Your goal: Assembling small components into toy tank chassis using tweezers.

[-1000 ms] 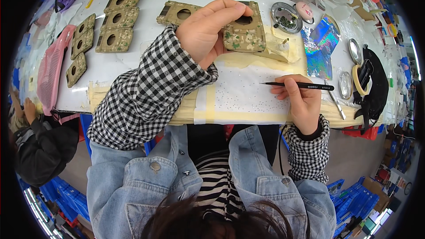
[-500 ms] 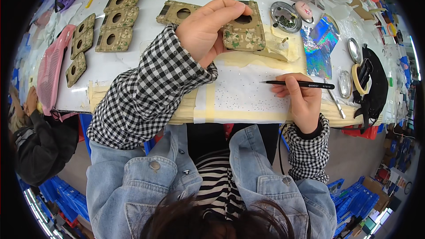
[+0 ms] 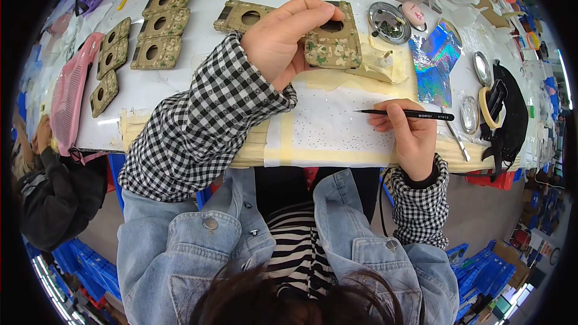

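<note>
My left hand (image 3: 278,42) grips a camouflage-painted toy tank hull (image 3: 335,49) with a round hole in its top. Its fingers lie across the hull's left side and partly cover the hole. Between the thumb and fingers of my right hand (image 3: 409,139) are slim black tweezers (image 3: 415,113), their fine point toward the left. That point hovers over, or rests just above, a white sheet (image 3: 337,144) strewn with many tiny specks; I cannot tell whether it touches. A second camouflage hull (image 3: 235,17) lies just behind my left wrist.
More camouflage hulls (image 3: 155,53) stand in rows at the left, beside a pink mesh bag (image 3: 73,93). Right of the held hull are a taped block (image 3: 385,67), a round metal dish (image 3: 388,23) with dark bits, holographic film (image 3: 432,66), a metal tool (image 3: 456,135) and a tape roll (image 3: 486,108).
Almost nothing differs. The whole view has shifted very slightly; both hands keep their hold on the hull and the tweezers.
</note>
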Motion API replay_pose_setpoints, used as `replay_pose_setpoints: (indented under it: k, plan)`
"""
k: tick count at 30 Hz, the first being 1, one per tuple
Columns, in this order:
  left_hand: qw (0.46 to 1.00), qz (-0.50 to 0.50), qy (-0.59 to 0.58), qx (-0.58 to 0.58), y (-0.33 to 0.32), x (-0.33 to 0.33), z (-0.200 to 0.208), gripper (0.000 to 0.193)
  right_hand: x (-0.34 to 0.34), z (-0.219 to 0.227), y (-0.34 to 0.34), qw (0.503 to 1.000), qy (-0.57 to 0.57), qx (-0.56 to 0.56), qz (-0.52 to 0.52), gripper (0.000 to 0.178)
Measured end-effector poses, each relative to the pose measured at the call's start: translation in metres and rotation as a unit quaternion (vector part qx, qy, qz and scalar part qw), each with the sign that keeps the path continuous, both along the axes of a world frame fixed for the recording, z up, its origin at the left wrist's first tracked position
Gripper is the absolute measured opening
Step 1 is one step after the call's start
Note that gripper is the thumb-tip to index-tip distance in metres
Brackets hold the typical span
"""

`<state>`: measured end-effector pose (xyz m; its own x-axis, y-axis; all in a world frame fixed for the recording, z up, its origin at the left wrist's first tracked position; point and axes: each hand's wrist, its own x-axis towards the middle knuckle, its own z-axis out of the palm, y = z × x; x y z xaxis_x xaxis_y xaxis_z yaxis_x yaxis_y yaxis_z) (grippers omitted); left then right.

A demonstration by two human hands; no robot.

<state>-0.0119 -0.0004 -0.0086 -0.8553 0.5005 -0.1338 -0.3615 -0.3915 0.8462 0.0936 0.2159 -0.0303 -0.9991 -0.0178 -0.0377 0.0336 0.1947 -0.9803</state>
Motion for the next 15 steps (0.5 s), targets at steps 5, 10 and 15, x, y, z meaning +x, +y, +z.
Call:
replay_pose_setpoints:
  k: [5,10,15]
  plan:
    - [1.000,0.001,0.002,0.001,0.0001,-0.0001,-0.0002,0.025,-0.0002,0.0001,0.0003,1.000,-0.001,0.001,0.004,0.021]
    - [1.000,-0.001,0.001,0.008,0.0008,-0.0007,-0.0014,0.025,-0.0001,-0.0021,0.0012,1.000,0.003,-0.006,-0.001,0.020]
    - [1.000,0.000,0.005,0.009,0.0003,-0.0004,-0.0013,0.025,0.0004,-0.0016,0.0005,1.000,0.004,-0.004,-0.002,0.020]
